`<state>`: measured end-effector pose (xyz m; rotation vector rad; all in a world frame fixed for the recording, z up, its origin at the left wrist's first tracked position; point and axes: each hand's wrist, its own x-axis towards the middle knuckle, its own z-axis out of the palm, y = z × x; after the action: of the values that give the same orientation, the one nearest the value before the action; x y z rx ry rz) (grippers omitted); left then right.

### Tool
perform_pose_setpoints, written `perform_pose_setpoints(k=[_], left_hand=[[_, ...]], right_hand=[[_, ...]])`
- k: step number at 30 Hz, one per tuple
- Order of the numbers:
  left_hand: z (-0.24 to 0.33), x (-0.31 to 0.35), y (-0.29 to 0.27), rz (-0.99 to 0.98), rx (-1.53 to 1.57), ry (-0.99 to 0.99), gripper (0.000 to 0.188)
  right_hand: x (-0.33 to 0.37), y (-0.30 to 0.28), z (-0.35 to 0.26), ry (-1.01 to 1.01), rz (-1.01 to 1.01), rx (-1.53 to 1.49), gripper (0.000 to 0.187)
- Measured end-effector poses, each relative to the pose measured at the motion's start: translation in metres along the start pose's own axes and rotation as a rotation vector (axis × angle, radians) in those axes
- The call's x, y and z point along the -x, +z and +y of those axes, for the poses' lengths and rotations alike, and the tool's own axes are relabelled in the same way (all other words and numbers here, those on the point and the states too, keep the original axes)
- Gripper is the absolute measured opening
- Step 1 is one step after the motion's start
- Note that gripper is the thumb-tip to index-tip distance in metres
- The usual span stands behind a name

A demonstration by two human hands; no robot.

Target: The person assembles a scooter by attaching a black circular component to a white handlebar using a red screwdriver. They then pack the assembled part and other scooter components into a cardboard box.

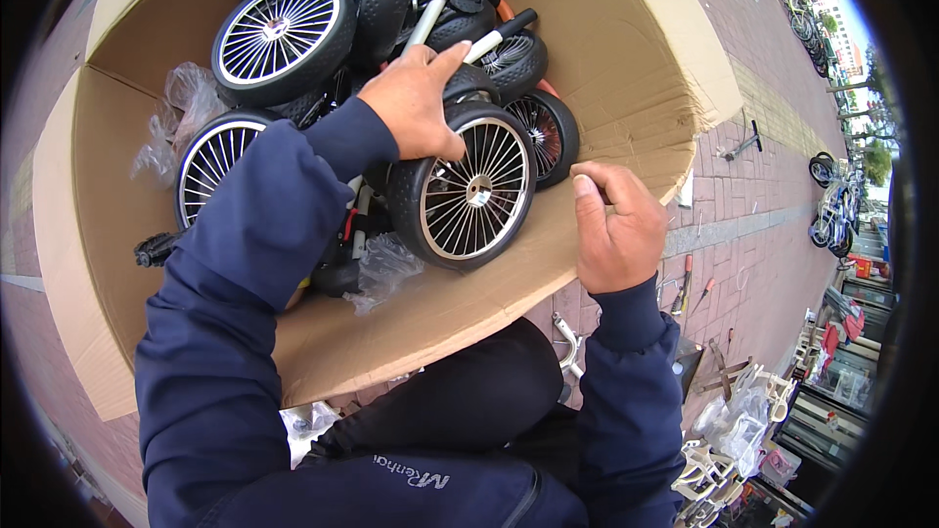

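Inside a large cardboard box (626, 68), my left hand (421, 103) reaches over a heap of small wheels, its thumb and forefinger spread. The thumb touches the top of a black-tyred wheel with silver spokes (477, 191). Its other fingertips are hidden, beside a white tube (440, 0). My right hand (619, 225) is closed at the box's right edge, thumb against curled fingers; what it may hold is hidden. Another spoked wheel (284, 27) lies at the upper left of the heap, and one with reddish spokes (538, 132) leans by the right wall.
Clear plastic bags (384, 269) lie among the wheels. Outside on the brick paving (743, 264) are hand tools (685, 284) and a white curved part (567, 342). White parts and plastic wrap (734, 420) are piled at lower right. Bicycles (833, 205) stand farther off.
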<state>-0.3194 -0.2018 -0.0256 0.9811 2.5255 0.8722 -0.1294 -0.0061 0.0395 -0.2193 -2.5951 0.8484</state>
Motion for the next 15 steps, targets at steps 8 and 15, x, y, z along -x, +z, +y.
perform_pose_setpoints(k=[8,15], left_hand=[[-0.054,0.023,-0.155,0.484,0.043,-0.062,0.087],[-0.030,0.022,-0.112,0.330,-0.122,0.088,0.072]], right_hand=[[-0.003,0.004,0.000,-0.037,0.029,0.011,0.010],[-0.007,0.007,-0.007,0.025,0.030,-0.056,0.009]])
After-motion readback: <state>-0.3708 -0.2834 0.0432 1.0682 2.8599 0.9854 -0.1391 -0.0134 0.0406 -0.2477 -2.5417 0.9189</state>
